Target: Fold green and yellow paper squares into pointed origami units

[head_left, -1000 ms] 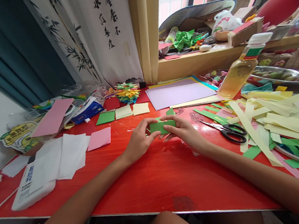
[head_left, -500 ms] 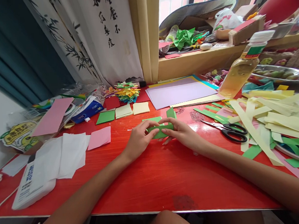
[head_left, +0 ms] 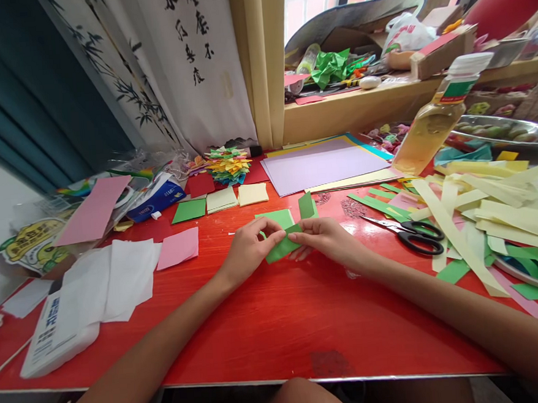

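A small green paper piece (head_left: 279, 248) is held between both hands above the red table. My left hand (head_left: 251, 247) pinches its left side between thumb and fingers. Its right end is gripped by my right hand (head_left: 320, 238), with thumb and forefinger together and the lower fingers partly stretched beneath. Just behind the hands lies a green square sheet (head_left: 277, 217), partly covered by them. Beyond my right hand a folded green piece (head_left: 307, 205) stands partly raised on the table.
Black-handled scissors (head_left: 419, 237) lie at right beside many paper strips (head_left: 509, 209). A bottle (head_left: 429, 126) leans behind them. Lilac sheets (head_left: 326, 165) lie at the back. Pink paper (head_left: 177, 248) and a white device (head_left: 59, 333) are at left.
The green piece in my hands has turned from lying level to a slant, its left side lower. My right-hand fingers have drawn closer together at its end.
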Tool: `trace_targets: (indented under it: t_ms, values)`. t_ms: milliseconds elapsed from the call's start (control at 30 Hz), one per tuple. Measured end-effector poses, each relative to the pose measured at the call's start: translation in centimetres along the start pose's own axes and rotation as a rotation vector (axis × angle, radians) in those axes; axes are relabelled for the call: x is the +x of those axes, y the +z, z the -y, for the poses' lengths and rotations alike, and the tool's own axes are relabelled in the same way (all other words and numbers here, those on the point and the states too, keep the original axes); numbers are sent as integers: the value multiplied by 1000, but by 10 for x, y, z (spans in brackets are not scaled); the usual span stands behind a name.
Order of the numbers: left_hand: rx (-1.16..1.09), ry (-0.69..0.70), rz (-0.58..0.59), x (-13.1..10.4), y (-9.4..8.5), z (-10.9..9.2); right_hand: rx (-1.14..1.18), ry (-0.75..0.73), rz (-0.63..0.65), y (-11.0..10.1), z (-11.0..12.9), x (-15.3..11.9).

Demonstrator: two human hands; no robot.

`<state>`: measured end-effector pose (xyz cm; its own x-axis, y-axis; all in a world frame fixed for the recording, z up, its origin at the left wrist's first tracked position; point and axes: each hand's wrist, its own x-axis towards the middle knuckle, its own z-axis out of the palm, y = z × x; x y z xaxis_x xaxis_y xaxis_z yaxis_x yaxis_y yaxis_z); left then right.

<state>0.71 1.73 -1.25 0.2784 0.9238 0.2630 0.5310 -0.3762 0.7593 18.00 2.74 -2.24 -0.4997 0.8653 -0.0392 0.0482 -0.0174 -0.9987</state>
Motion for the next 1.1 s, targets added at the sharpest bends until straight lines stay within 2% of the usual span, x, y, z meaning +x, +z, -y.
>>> trace_targets:
  t_ms: [67,133,367,667,833,1033,1100]
  values:
    - [3,27,54,0,-1,-2,-23,22,56,1,-1,-1]
    - [-6,33,74,0,-1,-4,-19,33,61,2,-1,-1]
    - [-170,-94,10,2,0,0,119,-9,-113,-1,8,-3]
    - [-119,-37,22,0,1,-1,76,-13,-67,1,9,-4]
    - [-206,-102,-30,0,0,-1,144,-28,-43,2,6,-4]
    - [-221,-106,65,1,0,0,67,-44,-36,1,2,-3]
    - [-207,-98,58,1,1,-1,62,-41,-31,2,2,-3]
